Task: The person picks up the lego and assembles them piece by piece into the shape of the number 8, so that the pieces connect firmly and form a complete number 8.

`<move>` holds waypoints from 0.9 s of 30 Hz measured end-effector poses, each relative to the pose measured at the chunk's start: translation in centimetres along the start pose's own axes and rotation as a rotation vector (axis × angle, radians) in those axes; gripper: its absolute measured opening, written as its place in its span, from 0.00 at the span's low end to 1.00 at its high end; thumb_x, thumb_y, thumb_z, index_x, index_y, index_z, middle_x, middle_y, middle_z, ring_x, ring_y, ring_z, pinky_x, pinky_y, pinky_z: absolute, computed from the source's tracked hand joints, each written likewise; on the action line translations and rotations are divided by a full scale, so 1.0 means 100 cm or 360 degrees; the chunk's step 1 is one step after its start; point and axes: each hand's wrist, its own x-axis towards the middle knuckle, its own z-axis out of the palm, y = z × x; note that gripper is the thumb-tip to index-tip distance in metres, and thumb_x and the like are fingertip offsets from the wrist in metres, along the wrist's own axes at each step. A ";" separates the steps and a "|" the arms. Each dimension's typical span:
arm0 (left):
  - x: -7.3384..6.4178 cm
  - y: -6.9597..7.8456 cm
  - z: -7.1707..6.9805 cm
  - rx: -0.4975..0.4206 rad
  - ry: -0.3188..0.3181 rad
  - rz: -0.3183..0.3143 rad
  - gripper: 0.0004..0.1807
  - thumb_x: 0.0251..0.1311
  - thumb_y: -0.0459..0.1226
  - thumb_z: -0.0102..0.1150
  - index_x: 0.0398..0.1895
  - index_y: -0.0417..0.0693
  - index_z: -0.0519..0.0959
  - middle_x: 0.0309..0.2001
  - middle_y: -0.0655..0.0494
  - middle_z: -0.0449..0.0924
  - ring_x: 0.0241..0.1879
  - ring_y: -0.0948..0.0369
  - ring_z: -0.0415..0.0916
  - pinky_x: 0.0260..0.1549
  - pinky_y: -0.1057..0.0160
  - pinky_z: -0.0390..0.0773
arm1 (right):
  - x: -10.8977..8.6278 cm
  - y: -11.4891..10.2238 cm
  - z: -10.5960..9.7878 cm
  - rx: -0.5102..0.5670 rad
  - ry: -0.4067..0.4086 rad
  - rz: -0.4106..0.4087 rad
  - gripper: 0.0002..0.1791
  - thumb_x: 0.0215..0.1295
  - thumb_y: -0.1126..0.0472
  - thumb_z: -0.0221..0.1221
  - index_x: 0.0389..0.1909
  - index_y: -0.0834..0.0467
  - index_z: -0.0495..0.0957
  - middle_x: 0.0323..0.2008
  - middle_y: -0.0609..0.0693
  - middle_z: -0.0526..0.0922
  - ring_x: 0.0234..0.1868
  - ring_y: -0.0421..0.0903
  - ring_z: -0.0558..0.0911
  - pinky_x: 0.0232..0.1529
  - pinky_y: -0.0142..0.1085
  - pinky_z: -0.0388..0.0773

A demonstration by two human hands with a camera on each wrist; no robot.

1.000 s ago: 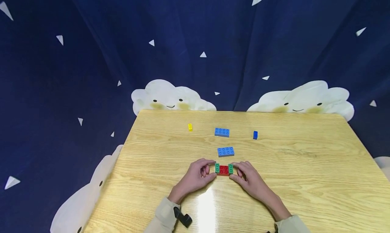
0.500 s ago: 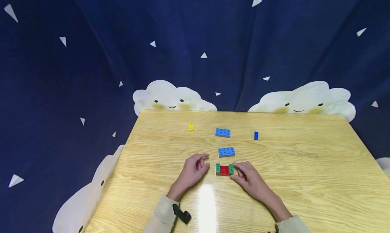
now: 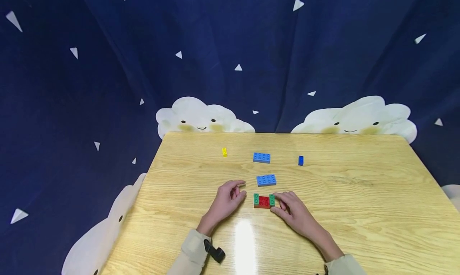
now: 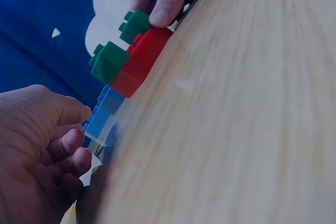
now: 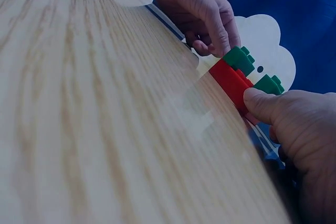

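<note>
A red brick point(image 3: 264, 202) lies on the wooden table with a small green brick point(image 3: 256, 199) on its left end and another green brick point(image 3: 272, 200) on its right end. My right hand point(image 3: 295, 212) pinches the right end of this stack between thumb and forefinger; the right wrist view shows the thumb point(image 5: 261, 104) against the red and green sides. To the left, my left hand point(image 3: 225, 202) is apart from the stack, fingers loosely bent with nothing between them. Just behind the stack is a light blue eight-stud brick point(image 3: 266, 180).
Farther back on the table point(image 3: 359, 211) sit a yellow brick point(image 3: 224, 152), a second light blue brick point(image 3: 261, 158) and a small dark blue brick point(image 3: 300, 160). A navy curtain point(image 3: 215, 35) with white triangles and clouds hangs behind the far edge.
My left hand has let go of the left green brick and drawn back to the left. The right hand keeps its pinch, and the stack stays in place.
</note>
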 end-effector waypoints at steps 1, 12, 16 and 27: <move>0.001 0.000 0.001 0.0018 -0.0004 0.0005 0.18 0.68 0.32 0.66 0.59 0.34 0.82 0.30 0.55 0.77 0.26 0.66 0.69 0.28 0.71 0.71 | 0.000 0.000 0.000 -0.0001 0.0003 0.0002 0.18 0.68 0.57 0.70 0.56 0.57 0.83 0.27 0.37 0.67 0.33 0.35 0.65 0.33 0.30 0.63; 0.019 0.000 0.008 0.0115 -0.0088 0.0047 0.19 0.69 0.33 0.67 0.59 0.34 0.82 0.31 0.56 0.75 0.27 0.66 0.68 0.29 0.69 0.71 | -0.001 0.000 0.000 0.0013 -0.0031 0.0049 0.18 0.69 0.53 0.69 0.56 0.53 0.82 0.28 0.35 0.68 0.34 0.36 0.66 0.33 0.30 0.65; 0.024 0.000 0.010 0.0140 -0.0114 0.0027 0.20 0.68 0.35 0.69 0.60 0.36 0.82 0.31 0.56 0.75 0.27 0.67 0.67 0.29 0.70 0.71 | -0.002 0.000 0.000 0.0010 -0.0032 0.0070 0.20 0.68 0.52 0.70 0.57 0.54 0.82 0.28 0.36 0.69 0.34 0.35 0.66 0.33 0.30 0.65; 0.037 0.003 0.015 0.0230 -0.0179 -0.0005 0.22 0.68 0.39 0.70 0.62 0.41 0.82 0.33 0.53 0.77 0.27 0.67 0.66 0.29 0.68 0.68 | -0.001 -0.003 0.002 -0.0065 0.0006 0.0081 0.23 0.67 0.51 0.71 0.59 0.54 0.82 0.28 0.36 0.69 0.34 0.35 0.66 0.33 0.30 0.65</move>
